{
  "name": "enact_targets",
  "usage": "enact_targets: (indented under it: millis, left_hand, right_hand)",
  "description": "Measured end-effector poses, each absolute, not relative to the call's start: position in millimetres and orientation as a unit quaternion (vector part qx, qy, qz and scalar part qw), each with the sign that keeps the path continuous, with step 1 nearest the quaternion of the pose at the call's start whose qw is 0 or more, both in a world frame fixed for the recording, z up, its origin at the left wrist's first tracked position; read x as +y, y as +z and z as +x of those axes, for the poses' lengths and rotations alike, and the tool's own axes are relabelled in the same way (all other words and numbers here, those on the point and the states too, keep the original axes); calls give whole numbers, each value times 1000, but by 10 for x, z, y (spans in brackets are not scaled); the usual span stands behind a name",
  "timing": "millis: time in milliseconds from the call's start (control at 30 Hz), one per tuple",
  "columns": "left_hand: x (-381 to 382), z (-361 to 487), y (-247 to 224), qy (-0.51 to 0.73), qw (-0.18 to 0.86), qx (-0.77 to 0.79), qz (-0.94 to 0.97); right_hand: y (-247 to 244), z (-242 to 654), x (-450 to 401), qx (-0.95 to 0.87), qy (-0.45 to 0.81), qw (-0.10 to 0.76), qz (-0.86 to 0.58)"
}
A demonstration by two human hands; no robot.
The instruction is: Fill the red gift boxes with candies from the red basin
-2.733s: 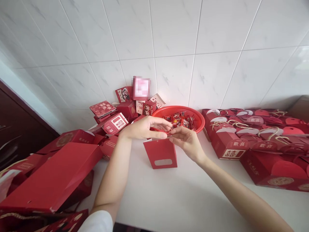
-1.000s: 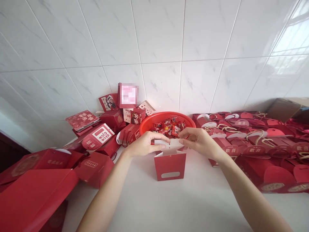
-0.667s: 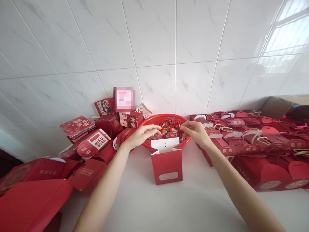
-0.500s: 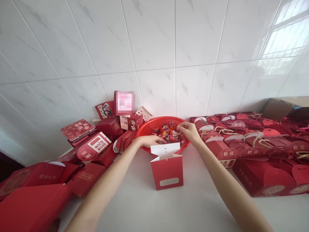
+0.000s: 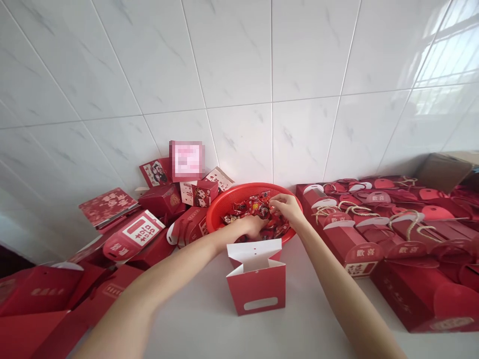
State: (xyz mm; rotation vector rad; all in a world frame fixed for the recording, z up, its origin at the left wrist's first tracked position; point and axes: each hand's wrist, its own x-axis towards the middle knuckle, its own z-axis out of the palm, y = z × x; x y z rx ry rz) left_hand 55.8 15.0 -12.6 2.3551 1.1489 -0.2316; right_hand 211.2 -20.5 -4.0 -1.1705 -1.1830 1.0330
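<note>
A red mesh basket (image 5: pixel 214 212) stands against the tiled wall with several small candies (image 5: pixel 258 204) in red wrappers inside it. My left hand (image 5: pixel 253 227) reaches into the middle of the basket, its fingertips hidden among the candies. At the basket's right side, my right hand (image 5: pixel 287 207) has thumb and fingers closed in a pinch on a red-wrapped candy. Just in front of the basket, a red paper gift box (image 5: pixel 258 289) stands upright on the table, its top open and its white inside flaps showing. Neither hand touches this box.
Many folded red gift boxes (image 5: pixel 348 239), some with rope handles, stand in rows on the right. More red boxes (image 5: pixel 138 232) lie piled at the left. A cardboard box (image 5: pixel 443 169) sits at the far right back. The white tabletop (image 5: pixel 209 319) shows around the upright box.
My left hand has moved right and deeper into the candies. My right hand has shifted slightly left and down into the basket. The view has shifted a little, and the box sits lower in it.
</note>
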Motion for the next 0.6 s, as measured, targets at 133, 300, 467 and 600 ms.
enact_targets:
  millis: [133,300,467,600]
  left_hand:
    - [148,571,-108,-119,215,410,878]
    - [155,571,-32,-116,294,401,860]
    - [133,580,36,-136,436,425,782]
    - [113,597,67,-124,501,441,734]
  right_hand:
    - [-46,2108,-195,-495,437,567,-493]
    - [-45,2105,-196,-487,430,578,-494]
    - [-48,2100,-195,-484,432,579,-494]
    - [-55,2102,-190,-486,431,580,-492]
